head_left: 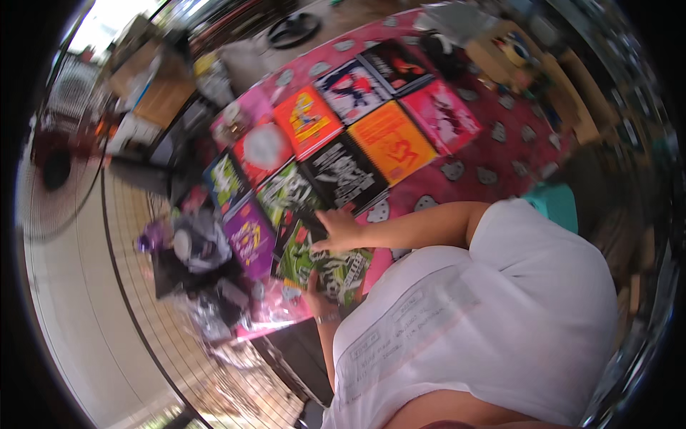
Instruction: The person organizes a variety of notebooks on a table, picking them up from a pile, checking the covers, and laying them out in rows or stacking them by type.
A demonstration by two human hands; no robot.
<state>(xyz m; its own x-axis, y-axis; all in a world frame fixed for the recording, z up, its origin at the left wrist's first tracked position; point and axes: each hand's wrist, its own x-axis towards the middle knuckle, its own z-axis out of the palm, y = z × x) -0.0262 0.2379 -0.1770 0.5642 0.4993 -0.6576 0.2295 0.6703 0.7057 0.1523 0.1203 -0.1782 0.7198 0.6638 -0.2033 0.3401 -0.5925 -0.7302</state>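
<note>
My left hand (pixel 313 297), a band at its wrist, is closed on the near edge of a green, black and white notebook (pixel 332 272) held at the table's near side. Over the notebook's far edge reaches my right hand (pixel 341 230), its fingers apart and partly stretched out; whether they touch the cover is blurred. Just beyond lie another green and white notebook (pixel 289 191) and a black spiral notebook (pixel 343 171) with white lettering. A purple notebook (pixel 250 238) is to the left of the held one.
More notebooks, including an orange spiral one (pixel 393 143), a red-orange one (pixel 307 121) and a pink one (pixel 441 116), cover the pink patterned tablecloth (pixel 457 171). Bags and a round-lidded container (pixel 184 244) crowd the left edge. A cardboard box (pixel 500 53) stands far right.
</note>
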